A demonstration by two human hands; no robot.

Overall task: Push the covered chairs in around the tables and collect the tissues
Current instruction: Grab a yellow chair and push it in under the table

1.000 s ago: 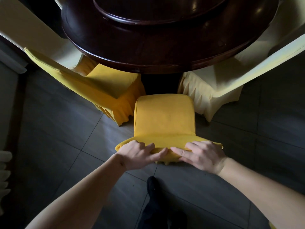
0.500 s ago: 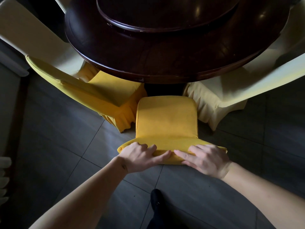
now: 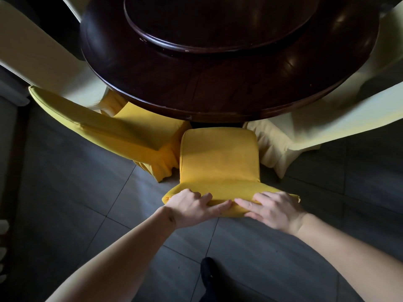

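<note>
A yellow-covered chair (image 3: 218, 158) stands right in front of me, its seat front close to the edge of the round dark wooden table (image 3: 218, 88). My left hand (image 3: 192, 205) and my right hand (image 3: 272, 209) both grip the top of the chair's backrest, fingers curled over it toward the seat side, thumbs nearly meeting in the middle. No tissues show in this view.
Another yellow-covered chair (image 3: 122, 136) sits angled at the left, touching the first. A pale cream-covered chair (image 3: 301, 136) stands at the right, another cream one (image 3: 37, 55) at far left. A raised turntable (image 3: 218, 22) tops the table. My dark shoe (image 3: 209, 273) is on the grey tiles.
The chair has slid forward toward the table with both hands on its backrest; its seat front now reaches the table's edge. I have stepped closer.
</note>
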